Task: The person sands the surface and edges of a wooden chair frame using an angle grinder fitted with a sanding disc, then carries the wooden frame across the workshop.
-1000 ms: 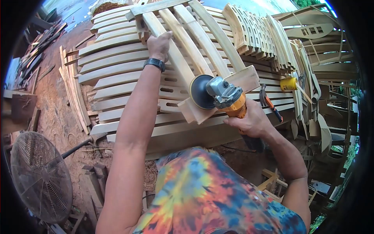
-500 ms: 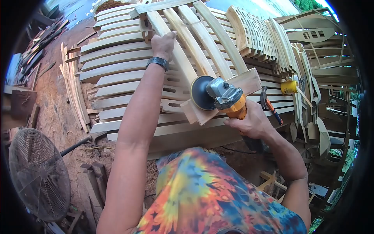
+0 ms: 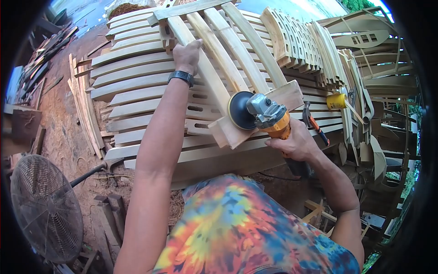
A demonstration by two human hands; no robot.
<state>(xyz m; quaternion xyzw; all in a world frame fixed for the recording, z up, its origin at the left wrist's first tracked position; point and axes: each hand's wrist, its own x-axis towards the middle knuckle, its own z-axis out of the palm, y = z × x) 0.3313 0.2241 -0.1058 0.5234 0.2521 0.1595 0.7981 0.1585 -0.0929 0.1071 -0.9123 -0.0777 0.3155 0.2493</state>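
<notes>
In my right hand [image 3: 301, 141] is a yellow and grey angle grinder [image 3: 271, 116], gripped by its body. Its round, dark sanding disc [image 3: 242, 110] lies against the near part of a slatted wooden frame [image 3: 226, 59], close to where the slats meet the near crosspiece [image 3: 285, 94]. My left hand [image 3: 187, 57], with a dark watch on the wrist, is closed around the frame's leftmost slat near its far end. The frame rests on rows of curved wooden pieces [image 3: 132, 84]. The contact edge of the disc is partly hidden.
Slotted curved boards [image 3: 292, 43] stand stacked at the back right. A hammer [image 3: 315, 123] and a yellow container [image 3: 336, 101] lie right of the grinder. A round fan [image 3: 45, 208] stands at lower left, with a long-handled tool [image 3: 93, 172] beside it.
The grinder's disc has shifted slightly right and down relative to the frame's near end. My left hand keeps its hold on the slat, and the whole view has moved a little.
</notes>
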